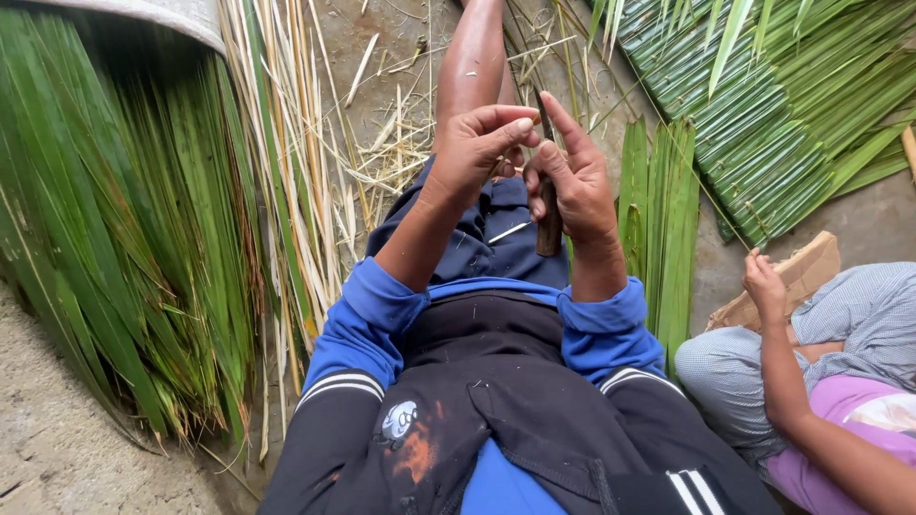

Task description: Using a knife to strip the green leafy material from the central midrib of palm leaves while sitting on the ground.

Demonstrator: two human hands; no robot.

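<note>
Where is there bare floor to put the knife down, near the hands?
Bare ground shows at bottom left, beside the green leaf pile, and at right between the woven leaf mat and a second person's hand. Ahead of the left hand and right hand holding the knife, dry strips crowd the floor.

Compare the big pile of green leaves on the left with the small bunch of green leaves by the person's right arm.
The big pile is broad and loose, its leaves fanned and partly dry, with brownish tips; the small bunch is narrow, its few leaves flat, side by side and fresh green. The pile lies by pale stripped stalks; the bunch lies next to the right hand, which holds a dark knife. Both are long leaves on the ground.
</note>
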